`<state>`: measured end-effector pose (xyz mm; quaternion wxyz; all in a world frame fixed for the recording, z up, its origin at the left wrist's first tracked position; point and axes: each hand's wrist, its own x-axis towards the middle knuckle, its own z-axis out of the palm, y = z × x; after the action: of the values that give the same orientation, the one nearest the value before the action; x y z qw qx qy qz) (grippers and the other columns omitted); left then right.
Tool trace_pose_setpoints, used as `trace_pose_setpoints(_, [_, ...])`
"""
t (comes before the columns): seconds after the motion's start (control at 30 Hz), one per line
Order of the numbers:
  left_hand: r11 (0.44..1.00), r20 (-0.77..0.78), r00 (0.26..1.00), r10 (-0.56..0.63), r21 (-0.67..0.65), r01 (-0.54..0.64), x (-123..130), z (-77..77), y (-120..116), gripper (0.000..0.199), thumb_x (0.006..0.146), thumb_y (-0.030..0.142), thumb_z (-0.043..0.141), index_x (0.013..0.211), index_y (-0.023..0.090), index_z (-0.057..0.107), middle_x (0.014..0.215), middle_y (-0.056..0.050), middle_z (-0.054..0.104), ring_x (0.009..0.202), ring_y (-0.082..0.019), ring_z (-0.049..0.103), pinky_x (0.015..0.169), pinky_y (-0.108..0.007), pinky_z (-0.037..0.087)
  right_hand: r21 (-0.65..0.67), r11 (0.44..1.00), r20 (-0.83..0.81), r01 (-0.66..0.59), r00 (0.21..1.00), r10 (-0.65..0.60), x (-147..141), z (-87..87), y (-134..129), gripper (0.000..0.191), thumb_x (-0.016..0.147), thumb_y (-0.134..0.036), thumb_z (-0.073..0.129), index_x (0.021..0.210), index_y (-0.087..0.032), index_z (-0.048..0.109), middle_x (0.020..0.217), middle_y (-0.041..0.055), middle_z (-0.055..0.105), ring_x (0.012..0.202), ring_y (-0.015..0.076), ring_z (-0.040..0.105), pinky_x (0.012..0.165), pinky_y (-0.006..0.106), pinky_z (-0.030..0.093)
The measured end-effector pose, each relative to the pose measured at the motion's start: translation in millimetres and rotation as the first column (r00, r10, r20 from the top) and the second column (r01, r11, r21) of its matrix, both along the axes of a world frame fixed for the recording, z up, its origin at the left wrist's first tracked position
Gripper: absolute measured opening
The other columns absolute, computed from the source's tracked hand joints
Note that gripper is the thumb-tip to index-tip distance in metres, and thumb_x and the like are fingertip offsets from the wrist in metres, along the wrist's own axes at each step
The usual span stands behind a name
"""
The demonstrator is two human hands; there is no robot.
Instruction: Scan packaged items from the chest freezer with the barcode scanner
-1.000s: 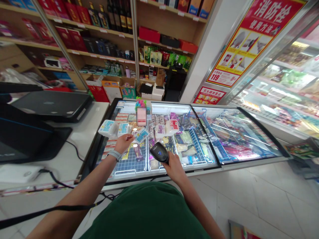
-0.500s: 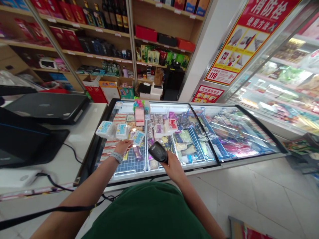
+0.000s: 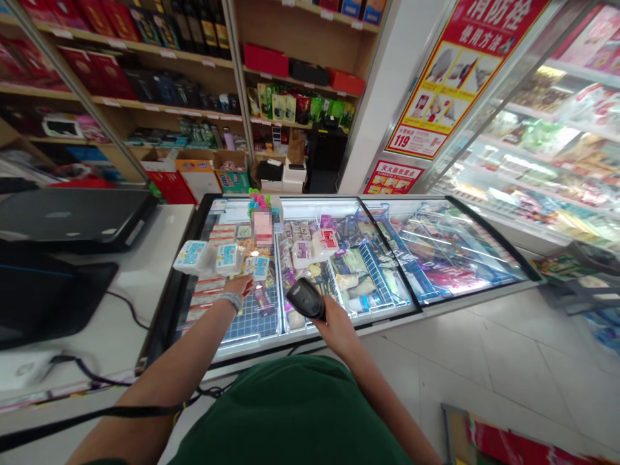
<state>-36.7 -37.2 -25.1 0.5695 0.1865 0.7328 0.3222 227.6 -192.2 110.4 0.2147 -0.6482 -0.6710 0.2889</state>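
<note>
A: What is the left hand (image 3: pixel 237 285) doing?

B: Its fingers (image 3: pixel 247 281) are stretched forward and stay close together. They touch the small packet with a blue label (image 3: pixel 255 266), but I cannot tell if they really grip it. A grey band (image 3: pixel 231 301) sits on the wrist.

A: And the right hand (image 3: pixel 336 327)?

B: Its fingers (image 3: pixel 325 312) are curled around a black handheld barcode scanner (image 3: pixel 305 299), so this hand holds it firmly.

A: Where is the packet?

B: It is over the left part of the glass-topped chest freezer (image 3: pixel 387 318). Just beside it, toward the freezer's left edge, are a white packet with a blue label (image 3: pixel 227 258) and a white tray with a blue label (image 3: pixel 190 256).

A: What is around the freezer?

B: Wooden shelves with boxes and bottles (image 3: pixel 159 84) stand behind it, a white counter (image 3: pixel 145 258) is on its left, and a glass display fridge (image 3: pixel 533 161) is on its right
</note>
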Motion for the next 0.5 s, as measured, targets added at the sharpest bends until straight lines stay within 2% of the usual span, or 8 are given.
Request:
trace_pose_setpoints(0.3, [0.997,-0.023,0.998,0.062,0.055,-0.061,-7,-7.3,-2,0.032,0.092,0.036,0.059,0.116,0.015,0.06,0.107,-0.006,0.065,0.086,-0.015,0.064,0.072,-0.032,0.057,-0.008,0.999,-0.013,0.041,0.999,-0.041,3,-3.1,-2,0.02,0.08,-0.012,0.064,0.097,-0.019,0.057,0.098,0.0073,0.067,0.092,0.0226,0.064,0.076,0.029,0.045])
trace_pose_setpoints(0.5, [0.993,-0.107,0.993,0.051,0.115,-0.039,-12,-11.8,-7,0.034,0.092,0.037,0.059,0.118,0.015,0.059,0.112,-0.007,0.064,0.091,-0.017,0.064,0.077,-0.036,0.057,-0.023,0.999,-0.02,0.039,0.999,-0.039,4,-2.0,-1,0.02,0.08,-0.012,0.065,0.097,-0.018,0.057,0.099,0.0084,0.067,0.092,0.023,0.064,0.078,0.03,0.045])
